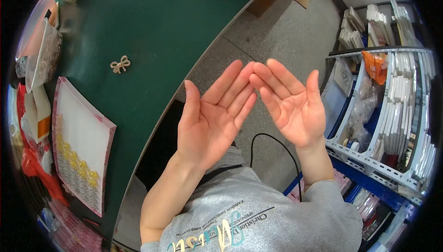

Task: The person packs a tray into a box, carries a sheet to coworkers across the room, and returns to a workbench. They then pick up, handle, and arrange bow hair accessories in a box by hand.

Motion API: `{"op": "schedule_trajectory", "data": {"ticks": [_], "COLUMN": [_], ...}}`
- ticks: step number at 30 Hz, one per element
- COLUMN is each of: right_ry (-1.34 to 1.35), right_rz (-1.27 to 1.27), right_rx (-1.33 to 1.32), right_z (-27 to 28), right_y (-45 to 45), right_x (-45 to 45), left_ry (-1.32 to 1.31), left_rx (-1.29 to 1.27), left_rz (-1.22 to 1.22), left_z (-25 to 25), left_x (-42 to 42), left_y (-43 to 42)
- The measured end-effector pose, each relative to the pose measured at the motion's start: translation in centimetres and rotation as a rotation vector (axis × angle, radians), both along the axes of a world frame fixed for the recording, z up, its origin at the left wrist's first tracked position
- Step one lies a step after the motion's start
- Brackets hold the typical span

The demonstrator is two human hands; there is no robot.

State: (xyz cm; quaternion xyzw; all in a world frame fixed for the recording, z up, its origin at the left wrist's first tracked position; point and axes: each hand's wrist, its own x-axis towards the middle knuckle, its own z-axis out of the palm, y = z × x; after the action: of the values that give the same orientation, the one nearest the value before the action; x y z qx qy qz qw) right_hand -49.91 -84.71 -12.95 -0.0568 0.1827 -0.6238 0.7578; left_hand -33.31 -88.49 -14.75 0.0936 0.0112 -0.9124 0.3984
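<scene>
My left hand (212, 118) is held palm up with its fingers stretched out and its thumb apart; nothing lies in it. My right hand (295, 109) is also palm up, fingers spread, holding nothing. The fingertips of the two hands meet or overlap in front of my body, beyond the table's edge. On the green table (152, 16) lies a small bow-shaped ornament (121, 64), pale and sparkly, to the left of my left hand and not touched. Further left is a shallow white box with a pink rim (85, 113), holding rows of clear and yellow pieces.
White bowl-like containers (44, 60) and a red plastic bag (39, 171) crowd the table's left side. At right stands a shelf rack (360, 155) with many white packets (399, 99) and an orange bag (374, 67). A black cable (272, 136) hangs near my right forearm.
</scene>
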Motion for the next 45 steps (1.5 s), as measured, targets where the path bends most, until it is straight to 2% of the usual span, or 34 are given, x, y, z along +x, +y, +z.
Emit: {"op": "schedule_trajectory", "data": {"ticks": [2,5,8,9,14,18,21,25,28,31,36,38,40,41,42,44,45], "right_ry": [-0.008,0.033,0.159,0.239,0.732,1.074,1.171,1.099,0.880,0.680,0.516,0.590,0.588,0.549,0.511,0.601,0.626], "right_rz": [0.007,0.039,0.105,0.107,0.096,0.086,0.068,0.081,0.110,0.130,0.127,0.131,0.120,0.106,0.090,-0.050,-0.075], "right_rx": [-0.005,-0.037,-0.161,-0.161,-0.233,-0.406,-0.413,-0.391,-0.345,-0.279,-0.227,-0.254,-0.261,-0.255,-0.252,-0.307,-0.310], "right_z": [0.0,-0.2,-1.2,-1.2,-0.5,-0.2,-0.2,-0.3,-0.8,-0.8,-0.8,-0.9,-0.9,-0.6,-0.4,-1.5,-1.6], "right_y": [0.1,0.5,1.0,1.1,1.4,1.3,1.6,1.7,1.6,1.5,1.5,1.6,1.7,1.8,1.7,1.6,1.6], "right_x": [0.2,0.4,0.3,0.3,1.2,1.2,1.1,1.3,1.2,0.9,0.9,0.9,1.0,1.1,1.1,0.7,0.4], "left_ry": [0.007,-0.574,-1.029,-1.014,-1.160,-1.255,-1.281,-1.351,-1.268,-1.065,-1.028,-1.034,-1.021,-0.911,-0.826,-0.653,-0.657], "left_rx": [-0.012,-0.389,-0.806,-0.754,-0.934,-1.075,-1.132,-1.172,-1.013,-0.651,-0.725,-0.811,-0.608,-0.492,-0.417,-0.268,-0.269], "left_rz": [0.019,0.028,0.043,0.149,0.265,0.349,0.440,0.429,0.340,0.159,0.133,0.142,0.036,-0.029,-0.027,-0.027,-0.045], "left_z": [-0.1,0.2,0.3,0.3,0.8,1.3,1.3,1.1,1.1,1.1,1.6,1.6,1.3,1.4,1.1,0.5,0.6], "left_x": [0.1,0.0,0.2,-0.2,-0.2,-0.2,-0.6,-0.5,-0.5,-0.6,0.0,0.1,0.0,0.2,0.1,-0.1,-0.1], "left_y": [0.1,0.0,-0.3,-0.3,-1.2,-1.5,-1.5,-1.5,-1.5,-1.2,-1.2,-1.3,-1.4,-1.7,-1.8,-1.7,-1.5]}}
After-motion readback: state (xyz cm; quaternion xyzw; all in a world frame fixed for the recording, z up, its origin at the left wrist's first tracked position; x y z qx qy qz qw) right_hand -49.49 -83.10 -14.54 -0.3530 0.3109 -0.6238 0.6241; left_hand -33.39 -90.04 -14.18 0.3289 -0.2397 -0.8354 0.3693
